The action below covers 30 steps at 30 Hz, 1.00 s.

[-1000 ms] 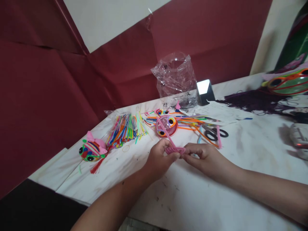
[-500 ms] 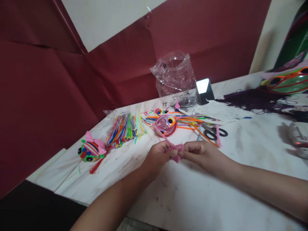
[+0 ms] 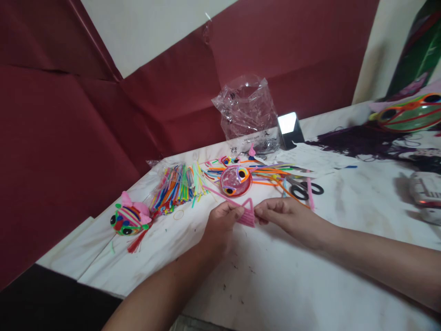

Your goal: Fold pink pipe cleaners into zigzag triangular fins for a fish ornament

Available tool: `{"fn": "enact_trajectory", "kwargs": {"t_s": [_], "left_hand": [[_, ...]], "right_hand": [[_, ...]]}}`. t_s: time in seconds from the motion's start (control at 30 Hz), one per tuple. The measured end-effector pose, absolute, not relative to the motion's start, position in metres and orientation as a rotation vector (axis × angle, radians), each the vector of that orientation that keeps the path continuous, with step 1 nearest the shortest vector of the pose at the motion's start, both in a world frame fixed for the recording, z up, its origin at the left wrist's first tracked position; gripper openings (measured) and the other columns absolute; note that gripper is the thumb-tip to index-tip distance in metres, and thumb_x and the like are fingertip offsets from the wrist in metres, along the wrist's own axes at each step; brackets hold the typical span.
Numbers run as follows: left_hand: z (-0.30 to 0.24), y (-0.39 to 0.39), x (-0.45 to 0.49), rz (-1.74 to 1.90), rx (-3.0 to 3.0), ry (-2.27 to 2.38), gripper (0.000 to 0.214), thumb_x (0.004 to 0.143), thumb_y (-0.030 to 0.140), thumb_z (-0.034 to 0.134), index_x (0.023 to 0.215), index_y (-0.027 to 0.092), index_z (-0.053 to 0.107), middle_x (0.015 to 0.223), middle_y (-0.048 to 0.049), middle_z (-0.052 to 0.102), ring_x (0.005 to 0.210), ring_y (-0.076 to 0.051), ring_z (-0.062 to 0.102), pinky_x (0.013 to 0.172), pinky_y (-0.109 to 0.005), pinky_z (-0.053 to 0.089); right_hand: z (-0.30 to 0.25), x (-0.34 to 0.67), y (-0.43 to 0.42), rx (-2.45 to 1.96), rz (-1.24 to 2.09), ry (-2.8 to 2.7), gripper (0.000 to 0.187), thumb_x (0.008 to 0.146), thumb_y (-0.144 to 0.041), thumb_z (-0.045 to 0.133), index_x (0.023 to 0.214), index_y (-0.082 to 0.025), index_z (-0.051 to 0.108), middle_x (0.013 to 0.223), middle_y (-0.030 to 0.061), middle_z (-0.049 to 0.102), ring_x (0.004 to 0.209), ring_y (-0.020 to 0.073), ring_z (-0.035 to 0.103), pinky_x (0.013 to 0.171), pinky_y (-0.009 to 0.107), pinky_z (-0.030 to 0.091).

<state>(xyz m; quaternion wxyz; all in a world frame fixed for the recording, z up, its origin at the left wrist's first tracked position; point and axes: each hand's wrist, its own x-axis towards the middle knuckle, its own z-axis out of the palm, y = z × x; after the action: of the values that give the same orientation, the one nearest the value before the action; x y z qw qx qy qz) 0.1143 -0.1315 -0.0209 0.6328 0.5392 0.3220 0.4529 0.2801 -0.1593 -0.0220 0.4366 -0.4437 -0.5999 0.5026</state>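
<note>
Swung leftward since the earlier frame, the tail of a folded pink pipe cleaner [image 3: 247, 218] is aimed far-left. Over the worktop [image 3: 282, 280], its ridged panel is pinched by the left hand [image 3: 222, 217]; its right edge is met by the right hand [image 3: 285, 214], grip unclear.
</note>
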Motion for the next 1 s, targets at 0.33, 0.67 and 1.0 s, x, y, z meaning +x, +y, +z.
{"fn": "enact_trajectory", "kwargs": {"t_s": [0.33,0.67,1.0], "left_hand": [[-0.0167,-0.1361,0.1199,0.930,1.110,0.708,0.018,0.063,0.028,0.068,0.064,0.012,0.059,0.060,-0.0017,0.059,0.061,-0.012,0.052,0.064,-0.026,0.038],[-0.0188,-0.1370,0.1200,0.979,1.095,0.727,0.020,0.061,0.027,0.070,0.064,0.012,0.058,0.057,-0.0003,0.057,0.057,-0.010,0.050,0.061,-0.025,0.038],[-0.0227,-0.1347,0.1161,0.972,1.354,0.852,0.017,0.065,0.026,0.067,0.062,0.013,0.057,0.059,-0.0006,0.059,0.057,-0.011,0.051,0.060,-0.026,0.039]], "right_hand": [[-0.0262,0.2801,-0.1621,-1.043,1.240,-1.544,0.030,0.073,-0.046,0.059,0.068,-0.017,0.054,0.058,-0.0053,0.046,0.051,0.0074,0.037,0.047,0.020,0.029],[-0.0266,0.2795,-0.1632,-1.083,1.323,-1.489,0.032,0.069,-0.048,0.061,0.067,-0.017,0.054,0.056,-0.0058,0.044,0.047,0.0064,0.034,0.044,0.020,0.026],[-0.0273,0.2814,-0.1605,-1.086,1.282,-1.456,0.037,0.075,-0.054,0.054,0.067,-0.018,0.055,0.058,-0.0045,0.048,0.051,0.0080,0.040,0.048,0.021,0.031]]}}
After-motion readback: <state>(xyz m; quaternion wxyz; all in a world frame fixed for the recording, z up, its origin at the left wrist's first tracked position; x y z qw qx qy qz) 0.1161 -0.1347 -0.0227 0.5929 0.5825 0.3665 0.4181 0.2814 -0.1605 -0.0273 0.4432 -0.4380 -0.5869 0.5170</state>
